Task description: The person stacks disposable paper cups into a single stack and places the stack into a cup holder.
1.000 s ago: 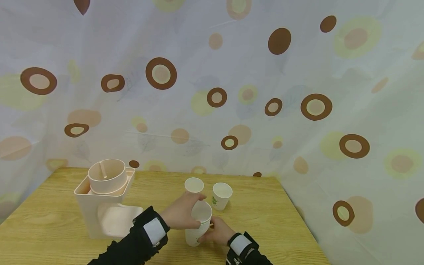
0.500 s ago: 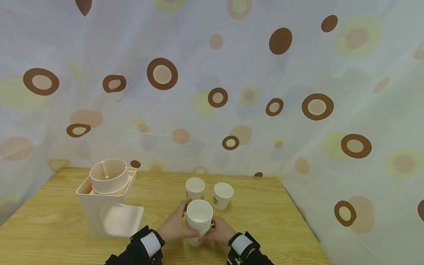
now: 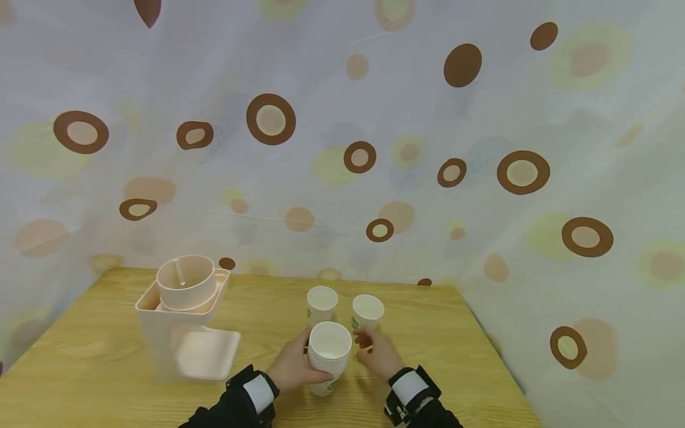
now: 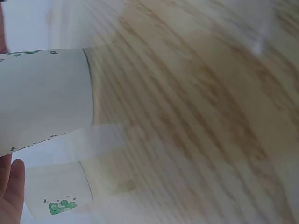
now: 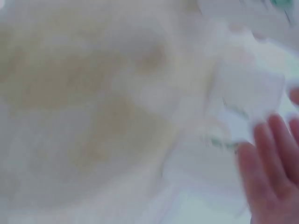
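Head view: left hand [image 3: 293,365] grips cup stack [image 3: 329,352].
Right hand [image 3: 380,355] beside it, fingers relaxed; contact with right-rear cup [image 3: 367,310] unclear.

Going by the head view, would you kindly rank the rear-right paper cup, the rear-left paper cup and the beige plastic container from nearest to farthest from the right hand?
1. Rear-right paper cup: just beyond the right hand.
2. Rear-left paper cup: farther left, behind the stack of paper cups.
3. Beige plastic container: well off to the left.
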The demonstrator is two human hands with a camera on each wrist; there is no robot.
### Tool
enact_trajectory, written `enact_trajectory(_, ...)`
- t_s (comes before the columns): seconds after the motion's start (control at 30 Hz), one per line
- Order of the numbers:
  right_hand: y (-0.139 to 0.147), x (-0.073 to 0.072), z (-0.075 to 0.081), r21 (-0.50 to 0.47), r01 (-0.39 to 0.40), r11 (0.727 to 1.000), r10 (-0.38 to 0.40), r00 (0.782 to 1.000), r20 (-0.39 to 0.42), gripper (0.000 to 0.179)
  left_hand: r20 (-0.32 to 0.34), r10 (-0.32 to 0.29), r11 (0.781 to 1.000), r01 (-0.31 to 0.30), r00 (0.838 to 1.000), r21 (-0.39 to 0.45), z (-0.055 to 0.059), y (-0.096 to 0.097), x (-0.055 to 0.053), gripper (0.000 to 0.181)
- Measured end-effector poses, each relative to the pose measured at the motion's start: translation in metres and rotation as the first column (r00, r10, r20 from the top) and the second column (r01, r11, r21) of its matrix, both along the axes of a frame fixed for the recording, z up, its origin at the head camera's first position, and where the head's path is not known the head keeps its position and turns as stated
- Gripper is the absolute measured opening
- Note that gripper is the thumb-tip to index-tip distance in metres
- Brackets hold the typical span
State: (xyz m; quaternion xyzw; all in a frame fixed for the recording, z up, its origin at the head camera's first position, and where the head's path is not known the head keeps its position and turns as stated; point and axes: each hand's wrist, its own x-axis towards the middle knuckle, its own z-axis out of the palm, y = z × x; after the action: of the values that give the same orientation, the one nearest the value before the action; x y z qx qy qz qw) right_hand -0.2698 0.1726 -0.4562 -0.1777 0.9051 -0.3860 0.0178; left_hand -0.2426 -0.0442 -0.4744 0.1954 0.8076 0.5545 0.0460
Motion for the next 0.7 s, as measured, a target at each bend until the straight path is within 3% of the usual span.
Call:
enact_trajectory(0.03,0.002,-0.004,0.003,-0.04,0.081,0.996,-0.083,0.995,-0.05,0.04,-0.003,0.0,1.0,0.0,1.0,-0.004,0.0,0.0,0.0,0.078)
enact_trajectory(0.1,0.006,-0.012,0.009,-0.111,0.217,0.97,-0.229,0.966,-0.119,0.039,-0.012,0.004,1.0,-0.004,1.0,-0.01,-0.001,0.001,-0.001,0.078)
enact_trajectory(0.2,0.011,-0.026,0.014,-0.139,0.327,0.935,-0.345,0.929,-0.135,0.06,-0.022,0.006,1.0,-0.006,1.0,-0.008,-0.003,0.002,-0.001,0.078)
enact_trajectory(0.3,0.009,-0.04,0.011,-0.078,0.366,0.928,-0.371,0.926,-0.07,0.086,-0.038,0.011,1.0,-0.012,0.999,-0.022,-0.005,0.0,-0.001,0.077)
enact_trajectory(0.4,0.006,-0.053,0.006,-0.006,0.374,0.928,-0.374,0.927,-0.019,0.098,-0.051,0.009,1.0,-0.01,0.999,-0.027,-0.004,-0.001,0.0,0.077)
enact_trajectory(0.53,0.007,-0.064,-0.006,0.032,0.373,0.927,-0.374,0.927,0.02,0.099,-0.049,0.011,1.0,-0.012,0.999,-0.023,-0.004,0.002,0.0,0.077)
enact_trajectory(0.7,0.004,-0.069,-0.018,-0.03,0.378,0.925,-0.376,0.925,0.046,0.094,-0.05,0.023,0.999,-0.024,0.999,-0.028,-0.005,0.001,0.001,0.077)
